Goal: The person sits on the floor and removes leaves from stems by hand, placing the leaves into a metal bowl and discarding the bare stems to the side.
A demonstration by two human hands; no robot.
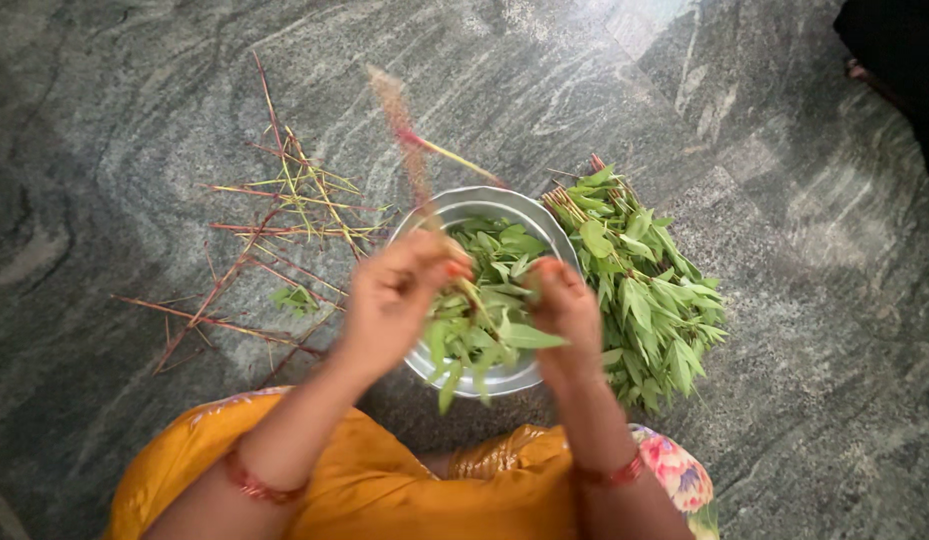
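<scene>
My left hand (394, 298) grips a leafy green stalk (416, 150) whose reddish stem sticks up and away from me, blurred. My right hand (564, 305) pinches the green leaves (484, 325) on the lower part of the same stalk. Both hands hover over a round metal bowl (504, 203) that holds picked green leaves. The bowl rests on a grey stone floor in front of my lap, which is covered in orange cloth.
A bundle of leafy stalks (644, 285) lies on the floor right of the bowl, cut ends pointing away. Several bare reddish stems (274, 230) are scattered left of the bowl. A dark object (899, 60) sits at the top right corner.
</scene>
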